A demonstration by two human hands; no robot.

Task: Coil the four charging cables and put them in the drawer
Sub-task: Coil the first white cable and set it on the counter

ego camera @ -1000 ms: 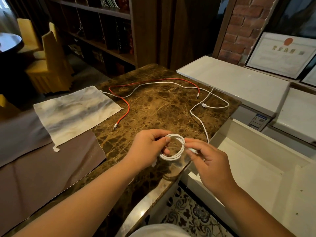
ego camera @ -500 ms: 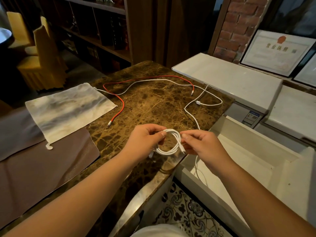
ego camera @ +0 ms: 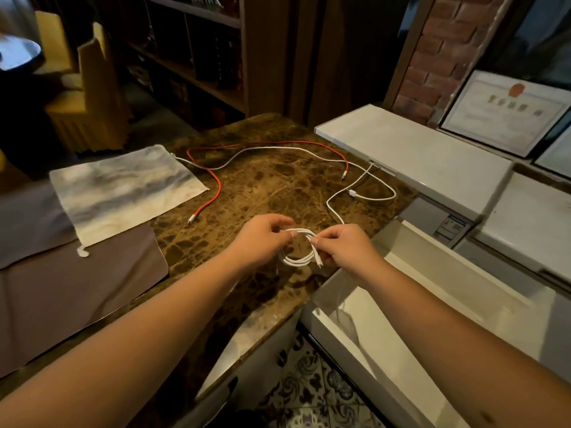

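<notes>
A small coil of white charging cable (ego camera: 297,260) hangs between my hands above the brown marble counter (ego camera: 278,186). My left hand (ego camera: 262,239) pinches the coil's left side, and my right hand (ego camera: 346,250) pinches its right side with a plug end poking out below the fingers. A red cable (ego camera: 216,180) lies uncoiled on the counter behind. A long white cable (ego camera: 265,149) runs beside it. Another white cable (ego camera: 375,196) loops near the counter's right edge. The open white drawer (ego camera: 463,273) sits to the right, with a thin white cable strand (ego camera: 340,307) dangling into it.
A grey-white cloth (ego camera: 123,189) and a brown mat (ego camera: 71,291) lie on the left of the counter. White cabinet tops (ego camera: 417,156) stand behind the drawer, with framed certificates (ego camera: 506,112) against the brick wall. Bookshelves and yellow chairs (ego camera: 89,97) are beyond.
The coil has grown tighter as my right hand wound in the loose tail and moved close to my left hand. The camera view shifted slightly.
</notes>
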